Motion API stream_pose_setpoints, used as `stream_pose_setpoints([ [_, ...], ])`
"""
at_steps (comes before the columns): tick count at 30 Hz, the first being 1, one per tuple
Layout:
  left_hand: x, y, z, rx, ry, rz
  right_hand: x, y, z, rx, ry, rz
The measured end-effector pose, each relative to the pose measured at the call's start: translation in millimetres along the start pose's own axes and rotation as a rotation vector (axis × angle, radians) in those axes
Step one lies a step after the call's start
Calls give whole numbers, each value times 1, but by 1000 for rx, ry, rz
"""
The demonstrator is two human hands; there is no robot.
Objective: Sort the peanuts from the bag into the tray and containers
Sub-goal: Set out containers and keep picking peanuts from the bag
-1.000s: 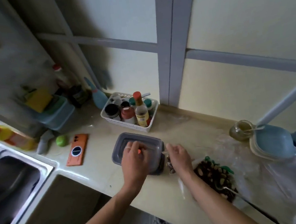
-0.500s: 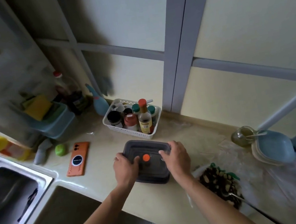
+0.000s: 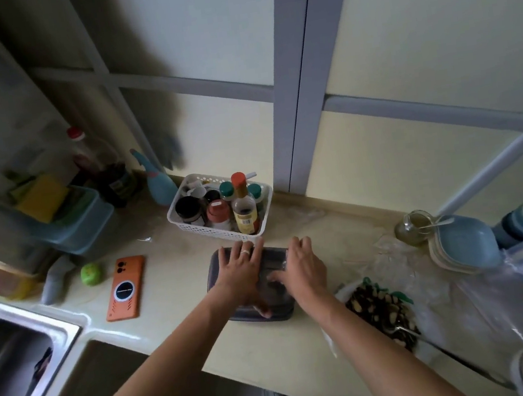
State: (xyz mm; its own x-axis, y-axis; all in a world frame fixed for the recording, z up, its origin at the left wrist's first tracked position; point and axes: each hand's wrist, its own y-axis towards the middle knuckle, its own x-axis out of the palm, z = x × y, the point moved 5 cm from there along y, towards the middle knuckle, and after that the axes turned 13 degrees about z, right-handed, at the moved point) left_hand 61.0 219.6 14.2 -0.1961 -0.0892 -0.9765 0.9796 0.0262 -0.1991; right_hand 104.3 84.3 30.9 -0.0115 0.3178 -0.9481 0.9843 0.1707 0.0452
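A grey lidded plastic container (image 3: 274,256) sits on the counter in front of me. My left hand (image 3: 242,275) lies flat on its lid, fingers spread and straight. My right hand (image 3: 302,267) presses on the right side of the lid, fingers stretched toward the far edge. To the right, a clear bag of dark peanuts (image 3: 383,309) lies open on the counter. The orange spot on the lid is hidden under my hands.
A white basket of bottles (image 3: 221,229) stands just behind the container. An orange phone (image 3: 126,287) and a green ball (image 3: 91,273) lie to the left, beside the sink (image 3: 13,346). Blue bowls (image 3: 465,242), a glass jar (image 3: 415,227) and plastic bags crowd the right.
Both hands moved from gripping the container's sides onto the top of the lid, covering the orange spot. The container stays where it was.
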Motion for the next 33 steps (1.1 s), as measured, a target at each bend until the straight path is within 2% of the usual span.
stream_pose_setpoints([
  [8,-6,2,1,30,43,48,-6,3,-2,5,-11,7],
  [13,-9,-1,-4,39,-4,133,-5,9,6,41,109,-121],
  [15,-13,-3,-16,-54,-116,220,-8,10,13,46,199,-143],
  [19,-22,-9,-54,-360,-423,426,-8,9,24,59,358,-163],
  [25,-29,-16,-68,-472,-763,480,-3,9,31,121,535,-149],
  [29,-27,-16,-71,-426,-797,459,-1,5,39,300,696,-160],
  [33,-26,-17,-70,-411,-883,470,7,2,54,714,985,-116],
])
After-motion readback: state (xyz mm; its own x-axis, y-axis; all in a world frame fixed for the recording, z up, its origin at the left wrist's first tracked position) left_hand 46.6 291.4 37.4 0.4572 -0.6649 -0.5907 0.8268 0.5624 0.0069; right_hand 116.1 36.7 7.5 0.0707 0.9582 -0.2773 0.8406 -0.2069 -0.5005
